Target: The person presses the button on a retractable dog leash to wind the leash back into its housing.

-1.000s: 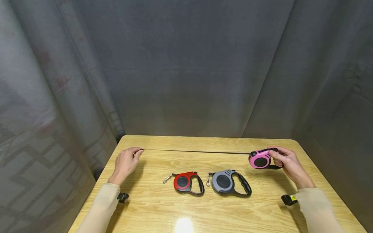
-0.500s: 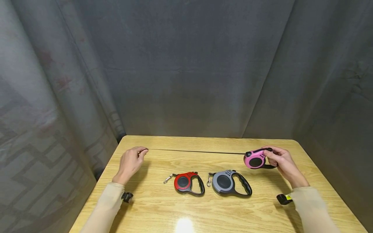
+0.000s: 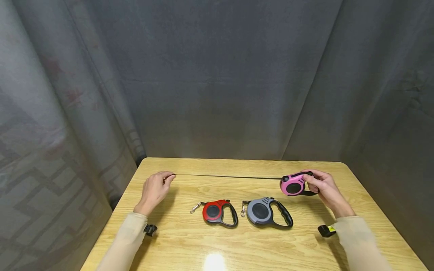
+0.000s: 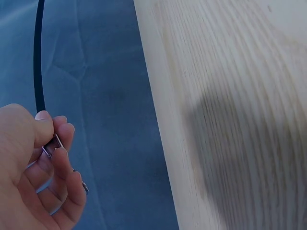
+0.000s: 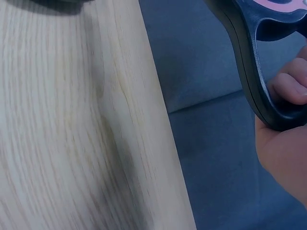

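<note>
While my right hand [image 3: 323, 186] grips the pink leash [image 3: 293, 184] above the tabletop [image 3: 217, 241] and my left hand [image 3: 154, 190] pinches its clip [image 4: 52, 144], I'd keep the cord [image 3: 227, 176] between them taut and level.

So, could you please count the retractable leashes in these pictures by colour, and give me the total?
Pink leash, held in the right hand, its cord pinched by the left hand: 1
Red leash, lying on the table: 1
Grey leash, lying beside the red one: 1
Total: 3
</note>
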Motion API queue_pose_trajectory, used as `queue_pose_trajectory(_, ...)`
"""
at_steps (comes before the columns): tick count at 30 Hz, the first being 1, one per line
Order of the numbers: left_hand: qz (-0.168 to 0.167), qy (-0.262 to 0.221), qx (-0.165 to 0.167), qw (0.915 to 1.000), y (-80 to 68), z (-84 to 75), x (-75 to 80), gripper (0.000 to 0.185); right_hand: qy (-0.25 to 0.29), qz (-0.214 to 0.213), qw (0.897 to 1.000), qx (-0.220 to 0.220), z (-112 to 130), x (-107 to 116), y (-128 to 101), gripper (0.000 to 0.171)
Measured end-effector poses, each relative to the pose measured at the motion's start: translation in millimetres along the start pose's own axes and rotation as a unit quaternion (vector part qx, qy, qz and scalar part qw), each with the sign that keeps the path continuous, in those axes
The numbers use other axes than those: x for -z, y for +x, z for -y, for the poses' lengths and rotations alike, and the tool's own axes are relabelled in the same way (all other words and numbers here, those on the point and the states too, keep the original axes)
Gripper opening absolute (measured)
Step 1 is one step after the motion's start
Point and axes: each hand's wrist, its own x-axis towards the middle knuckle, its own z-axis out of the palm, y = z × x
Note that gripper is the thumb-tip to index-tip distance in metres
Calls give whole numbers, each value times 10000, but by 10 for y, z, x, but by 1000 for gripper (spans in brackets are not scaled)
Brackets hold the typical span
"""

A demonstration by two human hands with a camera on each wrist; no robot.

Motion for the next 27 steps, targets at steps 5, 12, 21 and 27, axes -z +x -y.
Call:
queue_pose_trajectory(5,-28,-48,-48,10000,-9,-38,-18,21,-109,35,9999,-42,-24,-35,14,39)
queue_pose_trajectory(12,-26,-67,-83,9999,-8,-110,-37,19,-111,79,9999,-41,-41,-97,33,40)
queue_pose_trajectory(21,-30,-73,-139,9999,-26,-139,-70,18,-43,116,9999,-48,-35,-160,47,38)
queue_pose_trajectory(27,-28,-140,-111,9998,-31,-160,-97,18,-24,182,9998,-34,-48,-178,69,39)
